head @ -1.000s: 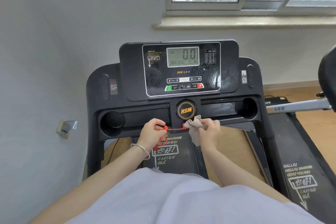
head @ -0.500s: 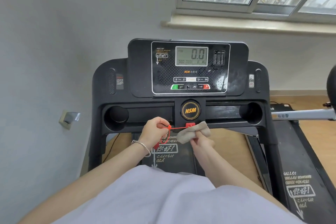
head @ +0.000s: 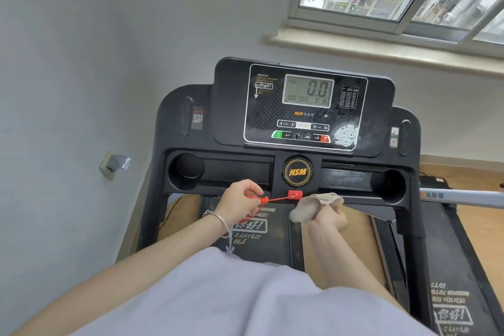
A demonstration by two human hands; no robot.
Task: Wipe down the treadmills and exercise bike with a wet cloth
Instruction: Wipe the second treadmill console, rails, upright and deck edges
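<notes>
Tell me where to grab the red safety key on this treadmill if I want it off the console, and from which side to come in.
Pinch the red safety key by its blocky tab below the HSM badge, coming from the front, the user's side. Its face points that way. The left hand already holds its cord taut to the left, so likely avoid yanking the cord itself.

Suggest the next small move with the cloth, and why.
Probably sweep the cloth along the console's front edge just right of the red safety key. The left hand holds the red cord aside, and the right hand has the cloth bunched right there.
</notes>
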